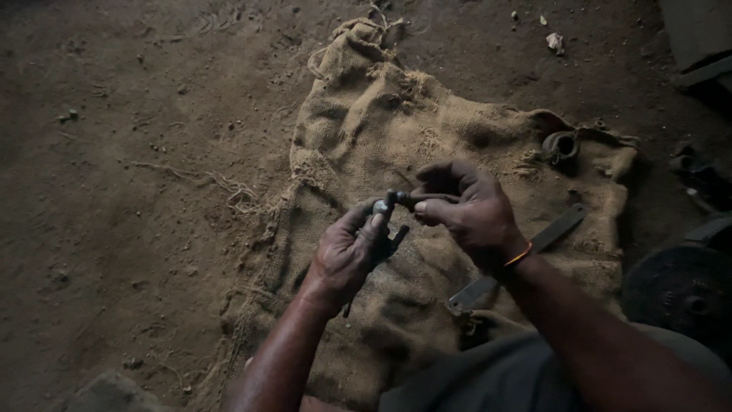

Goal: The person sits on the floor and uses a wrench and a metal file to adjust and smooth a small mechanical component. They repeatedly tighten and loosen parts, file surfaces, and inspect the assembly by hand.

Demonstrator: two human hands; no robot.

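The person is sitting over a brown sack (396, 130) that is lying spread out on the dirt floor (130, 191), maybe to keep small bits out of the dust. The left hand (352, 252) is closing its grip around a small dark metal part (387, 221), holding it up so it is easy to see. The right hand (465, 210) is pinching a short dark rod (408, 200) that is touching the top of that part. A flat metal bar (526, 252) is lying on the sack under the right wrist. A dark ring (561, 145) is resting near the sack's far edge.
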